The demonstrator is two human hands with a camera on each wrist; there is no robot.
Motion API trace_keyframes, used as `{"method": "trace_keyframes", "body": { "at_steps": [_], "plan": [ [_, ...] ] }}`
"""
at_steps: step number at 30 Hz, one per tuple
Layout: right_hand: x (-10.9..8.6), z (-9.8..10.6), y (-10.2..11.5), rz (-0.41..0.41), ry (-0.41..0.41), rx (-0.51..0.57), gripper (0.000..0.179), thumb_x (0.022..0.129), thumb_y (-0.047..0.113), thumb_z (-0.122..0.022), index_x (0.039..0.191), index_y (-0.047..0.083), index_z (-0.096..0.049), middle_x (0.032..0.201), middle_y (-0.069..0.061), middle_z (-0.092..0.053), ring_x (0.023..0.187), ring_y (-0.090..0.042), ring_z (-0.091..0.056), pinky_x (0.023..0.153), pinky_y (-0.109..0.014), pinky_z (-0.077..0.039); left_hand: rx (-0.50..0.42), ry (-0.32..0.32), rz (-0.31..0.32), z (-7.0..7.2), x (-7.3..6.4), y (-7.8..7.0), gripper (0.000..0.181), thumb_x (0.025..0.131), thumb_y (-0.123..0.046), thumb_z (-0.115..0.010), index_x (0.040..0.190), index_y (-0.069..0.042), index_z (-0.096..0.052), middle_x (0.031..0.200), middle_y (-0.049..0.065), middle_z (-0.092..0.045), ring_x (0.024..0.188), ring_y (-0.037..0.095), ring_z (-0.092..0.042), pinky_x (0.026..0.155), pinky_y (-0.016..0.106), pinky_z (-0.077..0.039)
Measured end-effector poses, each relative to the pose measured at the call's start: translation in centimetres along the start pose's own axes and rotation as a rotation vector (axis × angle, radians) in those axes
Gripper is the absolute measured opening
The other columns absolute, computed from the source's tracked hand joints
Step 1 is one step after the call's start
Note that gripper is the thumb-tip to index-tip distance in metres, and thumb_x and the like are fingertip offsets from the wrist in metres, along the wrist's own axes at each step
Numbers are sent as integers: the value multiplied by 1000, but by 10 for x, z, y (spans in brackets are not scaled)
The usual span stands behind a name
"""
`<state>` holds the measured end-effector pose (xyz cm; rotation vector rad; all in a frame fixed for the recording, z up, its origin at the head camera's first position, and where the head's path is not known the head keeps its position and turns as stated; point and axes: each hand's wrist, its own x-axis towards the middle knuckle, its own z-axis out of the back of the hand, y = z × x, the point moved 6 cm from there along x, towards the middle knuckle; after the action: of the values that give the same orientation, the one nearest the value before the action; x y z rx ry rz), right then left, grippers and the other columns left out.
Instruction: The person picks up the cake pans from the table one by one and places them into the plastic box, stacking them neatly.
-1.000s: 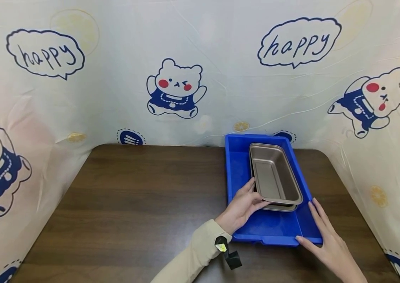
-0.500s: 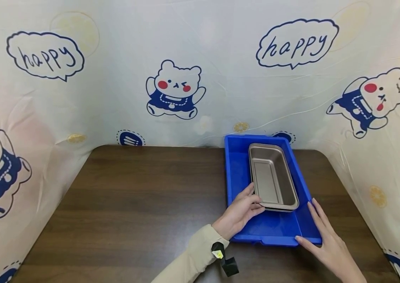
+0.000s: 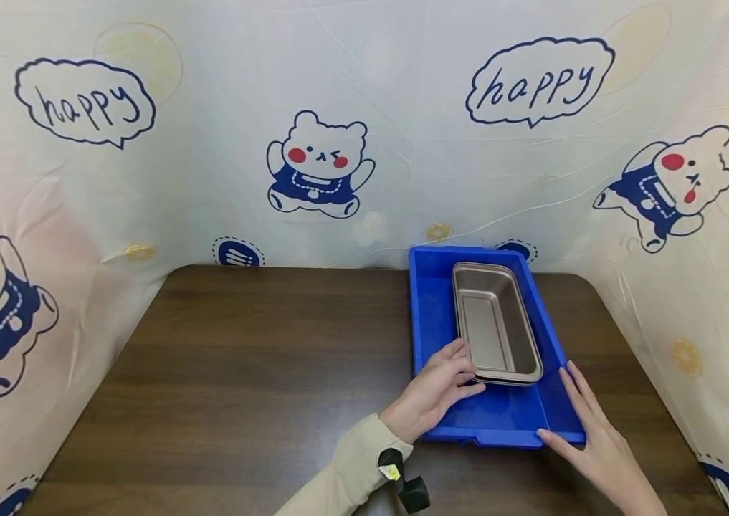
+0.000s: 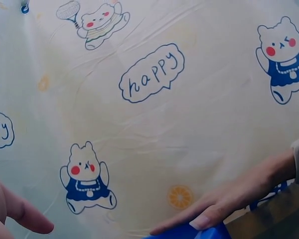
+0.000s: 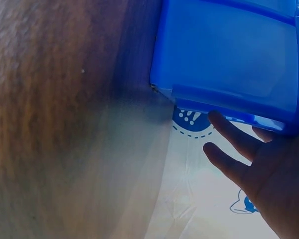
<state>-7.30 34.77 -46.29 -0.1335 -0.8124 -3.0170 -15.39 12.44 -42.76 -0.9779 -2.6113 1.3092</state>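
Note:
A metallic brown-grey loaf pan (image 3: 490, 322) lies in the blue plastic tray (image 3: 435, 308) at the right of the table in the head view. A second rim peeks out just below its front edge, so it appears nested in another pan. Around the pan's front left corner is my left hand (image 3: 431, 394), its fingers loosely bent near the rim; whether they touch it is unclear. My right hand (image 3: 603, 451) rests at the tray's front right corner, thumb by the front rim and straight fingers along the right side. In the right wrist view, spread fingers (image 5: 234, 137) show beside the tray wall.
A dark wooden table (image 3: 261, 358) extends to the left of the tray. Printed cloth (image 3: 416, 129) hangs behind and at both sides. My left wrist carries a small black camera mount (image 3: 406, 487) over a beige sleeve (image 3: 338, 469).
The upper pan has come down from a raised front edge into the lower one. My left hand has loosened from its rim and drawn back slightly. My right hand stays at the tray corner.

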Motion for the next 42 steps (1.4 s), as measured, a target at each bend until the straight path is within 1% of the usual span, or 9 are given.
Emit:
{"method": "trace_keyframes", "body": {
  "at_steps": [8, 12, 17, 27, 32, 34, 37, 40, 42],
  "plan": [
    [-1, -1, -2, 9, -7, 5, 99, 82, 37, -74, 156, 28, -8, 161, 4, 3, 123, -56, -36, 72, -79, -35, 25, 76, -3, -7, -6, -6, 60, 90, 1, -48, 147, -1, -30, 150, 15, -34, 136, 39, -28, 105, 54, -35],
    [0, 0, -1, 15, -12, 10, 98, 82, 37, -74, 156, 27, -9, 161, 4, 2, 124, -56, -36, 73, -79, -35, 42, 118, -32, -15, -7, -16, 54, 92, 0, -48, 144, -3, -36, 146, 15, -40, 130, 34, -40, 104, 52, -38],
    [0, 0, -2, 7, -4, 16, 98, 83, 37, -74, 156, 28, -8, 161, 5, 3, 126, -55, -35, 74, -79, -34, 71, 133, -59, -16, -11, -30, 49, 93, -2, -49, 141, -5, -41, 144, 15, -44, 128, 33, -44, 104, 52, -37],
    [3, 0, -6, 24, 7, 5, 97, 84, 37, -73, 156, 27, -8, 161, 5, 4, 126, -56, -34, 73, -80, -33, 136, 149, -137, 0, -18, -53, 37, 98, -12, -47, 134, -3, -46, 136, 18, -53, 122, 39, -51, 102, 49, -41],
    [1, 7, -7, 40, -3, 26, 86, 88, 32, -69, 155, 28, -14, 161, 5, -2, 129, -53, -32, 76, -78, -34, 170, 127, -171, 15, -22, -63, 34, 99, -15, -47, 127, 4, -48, 128, 22, -57, 113, 37, -58, 96, 45, -47],
    [0, 12, -9, 49, -6, 54, 80, 92, 28, -64, 155, 29, -16, 161, 4, -6, 137, -44, -26, 83, -77, -31, 178, 106, -180, 22, -23, -67, 32, 98, -14, -46, 125, 5, -49, 122, 21, -59, 108, 33, -60, 94, 44, -49],
    [0, 20, -13, 57, -7, 92, 73, 96, 24, -58, 154, 31, -15, 160, 4, -10, 144, -16, -12, 90, -77, -24, 191, 69, -192, 34, -26, -74, 29, 98, -11, -44, 121, 5, -50, 115, 16, -62, 101, 27, -62, 93, 42, -50],
    [-1, 27, -19, 57, -6, 103, 70, 98, 23, -55, 154, 32, -14, 160, 4, -10, 136, 9, -4, 91, -78, -20, 184, 41, -208, 48, -31, -81, 24, 97, -9, -43, 116, 3, -52, 109, 13, -63, 96, 24, -63, 90, 40, -50],
    [-2, 32, -25, 48, -10, 99, 70, 98, 24, -54, 154, 33, -14, 160, 3, -11, 132, 15, -4, 90, -79, -19, 180, 27, -220, 58, -35, -85, 22, 97, -8, -42, 113, 1, -53, 106, 12, -63, 94, 23, -63, 89, 38, -51]
  ]
}}
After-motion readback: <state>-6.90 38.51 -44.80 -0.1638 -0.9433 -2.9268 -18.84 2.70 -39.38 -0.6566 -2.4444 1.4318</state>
